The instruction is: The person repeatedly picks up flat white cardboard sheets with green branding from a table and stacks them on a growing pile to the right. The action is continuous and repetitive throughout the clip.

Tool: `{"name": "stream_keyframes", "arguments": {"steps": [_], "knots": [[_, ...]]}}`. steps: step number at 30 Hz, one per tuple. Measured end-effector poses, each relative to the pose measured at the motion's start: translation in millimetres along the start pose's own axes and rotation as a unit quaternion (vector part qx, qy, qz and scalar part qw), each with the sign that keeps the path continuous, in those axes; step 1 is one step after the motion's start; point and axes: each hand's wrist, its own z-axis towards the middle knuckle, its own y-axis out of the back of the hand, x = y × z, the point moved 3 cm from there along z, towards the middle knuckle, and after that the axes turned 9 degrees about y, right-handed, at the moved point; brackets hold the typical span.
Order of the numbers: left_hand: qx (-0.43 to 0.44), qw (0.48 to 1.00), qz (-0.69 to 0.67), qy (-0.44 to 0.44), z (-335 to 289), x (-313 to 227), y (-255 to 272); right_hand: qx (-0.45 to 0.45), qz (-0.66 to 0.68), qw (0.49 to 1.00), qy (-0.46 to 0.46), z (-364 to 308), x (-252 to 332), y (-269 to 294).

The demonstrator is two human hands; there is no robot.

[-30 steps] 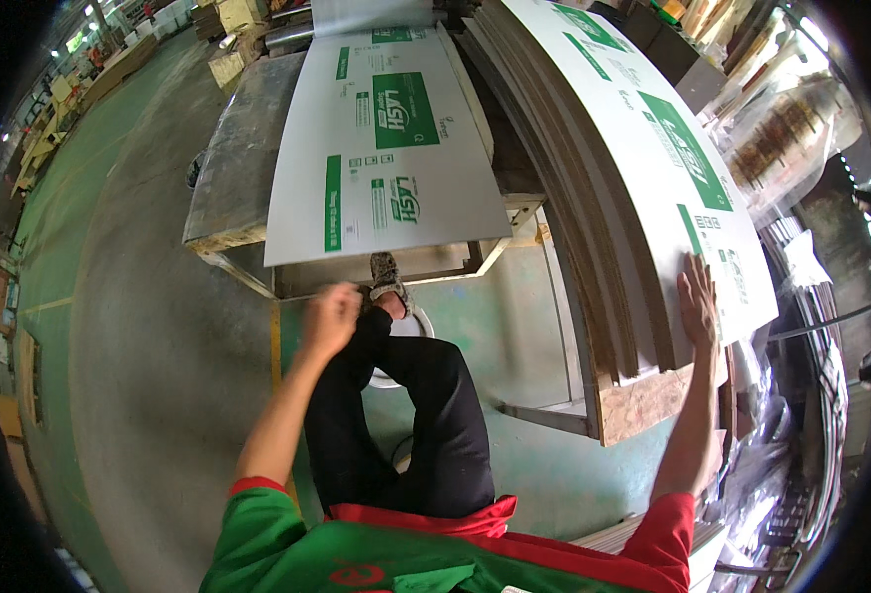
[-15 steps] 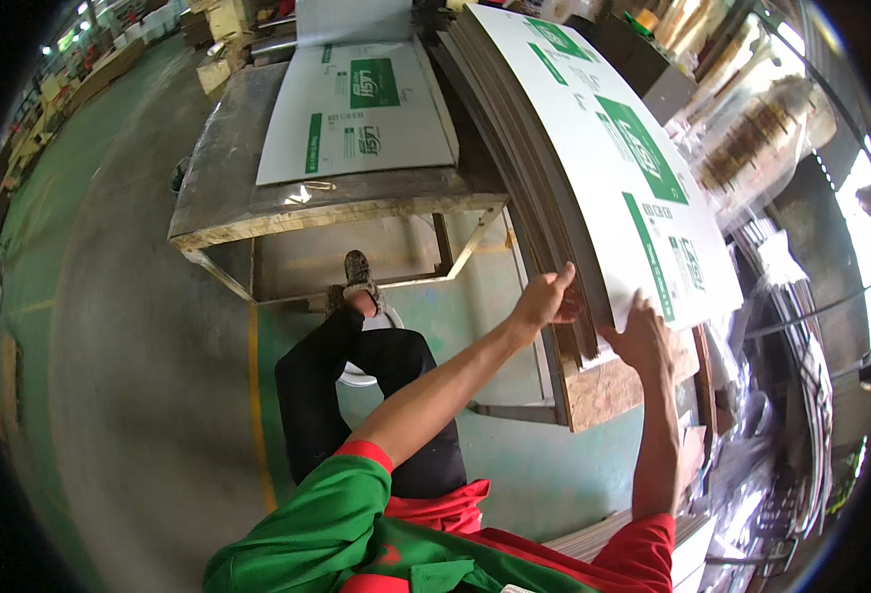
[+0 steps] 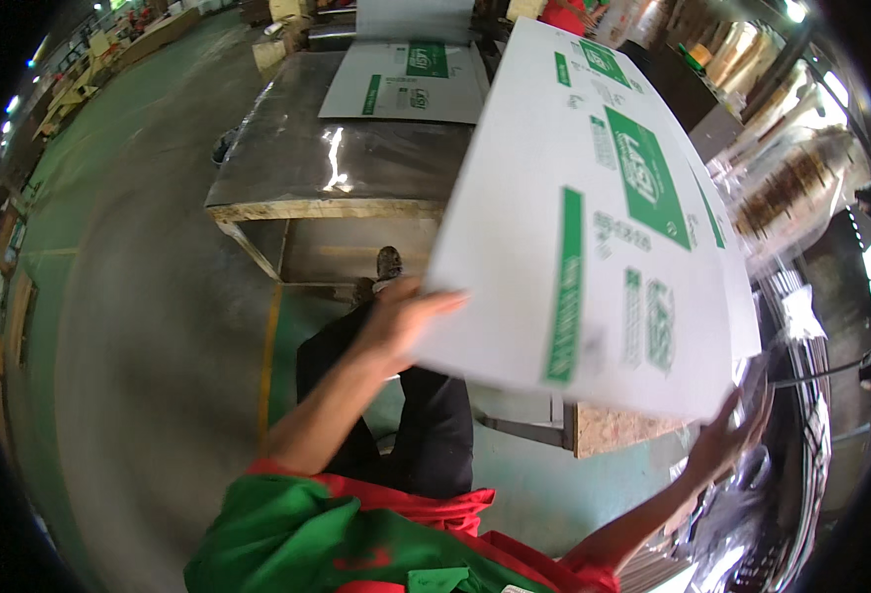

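Observation:
A large white cardboard sheet [image 3: 515, 267] with green printed panels is raised and tilted in front of me. My left hand [image 3: 401, 321] grips its left near corner, the thumb lying over the top face. At the right near corner is my right hand [image 3: 724, 435], its fingers stretched out and apart along the edge; it seems to touch the sheet without closing on it. The edge of another white sheet [image 3: 744, 314] shows beneath on the right, on the stack, which the raised sheet mostly hides.
A metal-topped table [image 3: 287, 168] stands ahead to the left, with a similar printed sheet [image 3: 406, 94] on it. Plastic-wrapped rolls [image 3: 791, 203] are at the right. A wooden board [image 3: 618, 427] shows below the stack. Another person's red sleeve [image 3: 562, 16] appears at the far end.
The top sheet has been lifted off the stack and shifted left toward me. My left hand has moved left with its corner; my right hand has moved right and down, its fingers now spread.

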Motion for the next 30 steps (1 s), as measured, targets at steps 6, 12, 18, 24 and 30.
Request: {"name": "stream_keyframes", "arguments": {"steps": [6, 12, 18, 24, 30], "knots": [[-0.021, 0.994, 0.097, -0.045, -155.1, -29.4, 190.0, 0.274, 0.471, 0.749, -0.377, -146.5, -17.2, -34.3], [-0.174, 0.976, 0.098, 0.083, -208.9, 1.4, 272.1, 0.373, 0.576, 0.657, -0.312, -176.3, 57.3, -49.3], [-0.413, 0.856, 0.260, 0.171, -254.6, 77.5, 286.9, 0.485, 0.475, 0.688, -0.257, -241.3, 89.9, -45.7], [-0.354, 0.887, 0.268, 0.126, -296.4, 123.7, 279.6, 0.535, 0.414, 0.690, -0.258, -304.3, 57.2, -11.9], [-0.376, 0.858, 0.311, 0.160, -272.9, 121.0, 279.6, 0.506, 0.413, 0.674, -0.343, -301.8, 60.6, -5.6]]}}
